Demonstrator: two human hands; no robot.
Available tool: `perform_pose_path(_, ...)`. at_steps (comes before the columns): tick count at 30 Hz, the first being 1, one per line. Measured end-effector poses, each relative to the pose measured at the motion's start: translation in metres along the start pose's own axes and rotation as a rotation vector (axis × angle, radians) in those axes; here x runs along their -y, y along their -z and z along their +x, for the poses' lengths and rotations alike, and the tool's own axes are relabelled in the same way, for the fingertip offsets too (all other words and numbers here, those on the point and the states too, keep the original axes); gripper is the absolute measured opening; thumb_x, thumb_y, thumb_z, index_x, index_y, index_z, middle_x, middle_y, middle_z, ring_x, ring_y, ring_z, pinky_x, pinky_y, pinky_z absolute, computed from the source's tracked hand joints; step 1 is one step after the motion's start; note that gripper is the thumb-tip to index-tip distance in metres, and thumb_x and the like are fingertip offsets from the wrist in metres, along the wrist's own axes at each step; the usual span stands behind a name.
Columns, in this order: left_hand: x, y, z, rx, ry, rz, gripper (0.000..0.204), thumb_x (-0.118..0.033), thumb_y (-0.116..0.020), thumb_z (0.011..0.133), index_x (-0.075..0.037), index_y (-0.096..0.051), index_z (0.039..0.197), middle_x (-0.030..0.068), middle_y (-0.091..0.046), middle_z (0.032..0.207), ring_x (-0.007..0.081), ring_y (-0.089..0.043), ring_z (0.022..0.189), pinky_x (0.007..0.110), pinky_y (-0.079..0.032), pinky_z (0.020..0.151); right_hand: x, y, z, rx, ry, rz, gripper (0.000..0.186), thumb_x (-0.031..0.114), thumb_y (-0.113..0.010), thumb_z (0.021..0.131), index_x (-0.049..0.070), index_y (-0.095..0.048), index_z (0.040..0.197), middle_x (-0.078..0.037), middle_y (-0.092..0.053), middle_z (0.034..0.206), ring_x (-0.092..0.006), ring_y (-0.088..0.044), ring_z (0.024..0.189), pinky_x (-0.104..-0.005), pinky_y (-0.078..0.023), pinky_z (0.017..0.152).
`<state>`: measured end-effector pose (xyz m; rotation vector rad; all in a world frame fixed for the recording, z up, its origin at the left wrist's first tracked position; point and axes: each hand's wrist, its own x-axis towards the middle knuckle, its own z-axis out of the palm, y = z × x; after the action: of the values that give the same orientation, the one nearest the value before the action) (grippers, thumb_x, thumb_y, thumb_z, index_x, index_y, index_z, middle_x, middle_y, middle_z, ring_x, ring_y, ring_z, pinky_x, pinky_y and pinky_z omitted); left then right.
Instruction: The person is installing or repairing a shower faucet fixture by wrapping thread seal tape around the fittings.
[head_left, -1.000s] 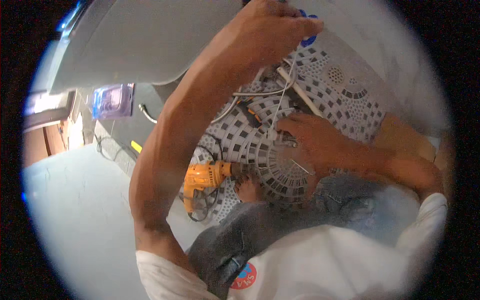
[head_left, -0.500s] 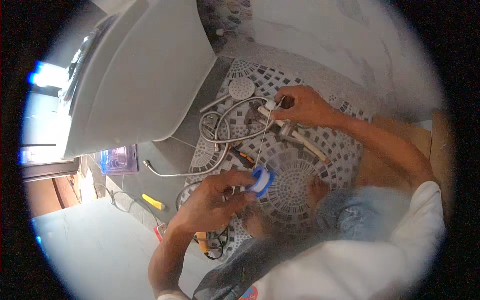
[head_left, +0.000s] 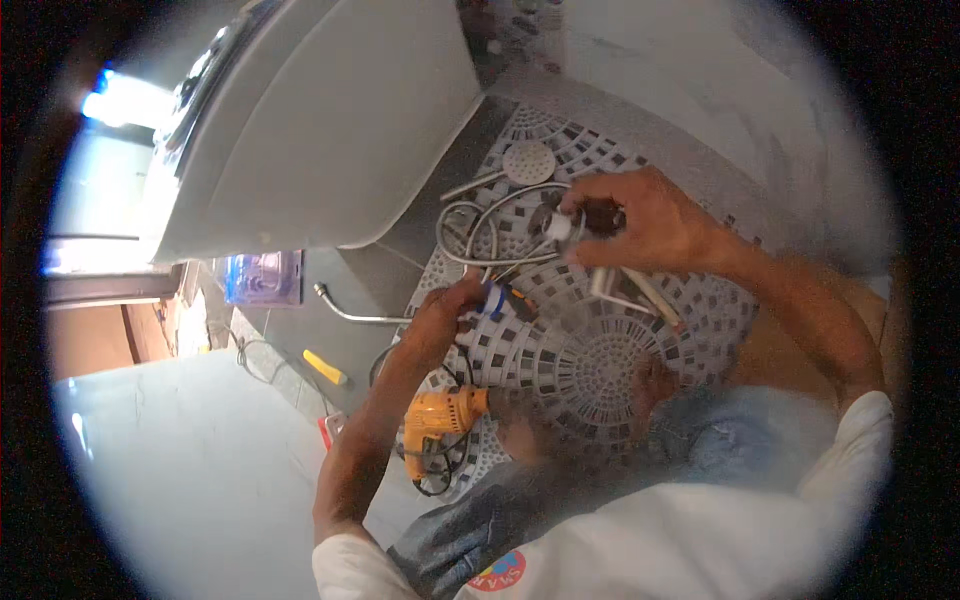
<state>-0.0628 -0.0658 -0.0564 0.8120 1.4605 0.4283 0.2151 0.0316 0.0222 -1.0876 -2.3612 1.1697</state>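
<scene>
My left hand (head_left: 440,318) is closed on a small blue and white roll of tape (head_left: 491,297), low over the mosaic tile floor (head_left: 600,365). Further back, my right hand (head_left: 650,225) grips a dark pipe fitting with a white end (head_left: 562,225), which points toward the roll. The hands are a short way apart. Just behind them on the tiles lie a round shower head (head_left: 528,160) and its looped metal hose (head_left: 470,225). A chrome tap part (head_left: 625,288) rests under my right wrist.
An orange power drill (head_left: 440,420) with its cord lies by my left forearm. A yellow-handled tool (head_left: 325,367), a bent flexible pipe (head_left: 350,312) and a blue box (head_left: 262,277) sit to the left. A big pale tilted panel (head_left: 320,130) fills the upper left. My knees are at the bottom.
My left arm came down from high overhead with the blue roll and moved close to the fitting. My right hand left the floor tiles and lifted the fitting.
</scene>
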Motion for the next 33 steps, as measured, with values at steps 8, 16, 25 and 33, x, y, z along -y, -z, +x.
perform_pose_path(8, -0.050, -0.011, 0.025, -0.097, -0.260, -0.052, 0.048, -0.037, -0.063, 0.090, 0.000, -0.061, 0.122, 0.0114, -0.064, 0.111, 0.0211, -0.060, 0.092, 0.032, -0.048, 0.079, 0.058, -0.036, -0.017, 0.288, 0.007, 0.090, 0.046, 0.029, -0.080, 0.070, -0.001, -0.059, 0.098, -0.012, -0.067, 0.080, -0.0193, -0.066, 0.074, -0.0335, -0.053, 0.068)
perform_pose_path(16, -0.106, -0.032, -0.021, -0.053, -0.577, -0.088, 0.033, -0.025, -0.071, 0.081, 0.003, -0.070, 0.099, 0.0138, -0.060, 0.123, 0.0218, -0.057, 0.108, 0.036, -0.044, 0.092, 0.036, -0.051, -0.013, 0.322, -0.106, 0.040, 0.051, 0.033, -0.078, 0.069, -0.004, -0.061, 0.099, -0.014, -0.067, 0.081, -0.0227, -0.066, 0.073, -0.0342, -0.053, 0.066)
perform_pose_path(25, -0.075, -0.046, -0.066, 0.151, -0.587, -0.074, 0.029, -0.014, -0.068, 0.083, -0.002, -0.067, 0.109, 0.0119, -0.051, 0.134, 0.0234, -0.056, 0.113, 0.032, -0.047, 0.091, -0.018, -0.024, 0.004, -0.003, -0.140, -0.016, 0.047, 0.033, -0.077, 0.072, -0.003, -0.059, 0.097, -0.012, -0.064, 0.077, -0.0206, -0.063, 0.071, -0.0335, -0.050, 0.064)
perform_pose_path(33, -0.038, -0.025, -0.045, 0.182, -0.448, 0.039, 0.027, -0.006, -0.058, 0.091, -0.004, -0.061, 0.118, 0.0041, -0.060, 0.110, 0.0096, -0.055, 0.087, 0.026, -0.044, 0.081, -0.007, 0.000, 0.012, -0.150, -0.185, -0.050, 0.048, 0.035, -0.076, 0.076, 0.000, -0.057, 0.102, -0.012, -0.065, 0.079, -0.0211, -0.063, 0.071, -0.0352, -0.051, 0.067)
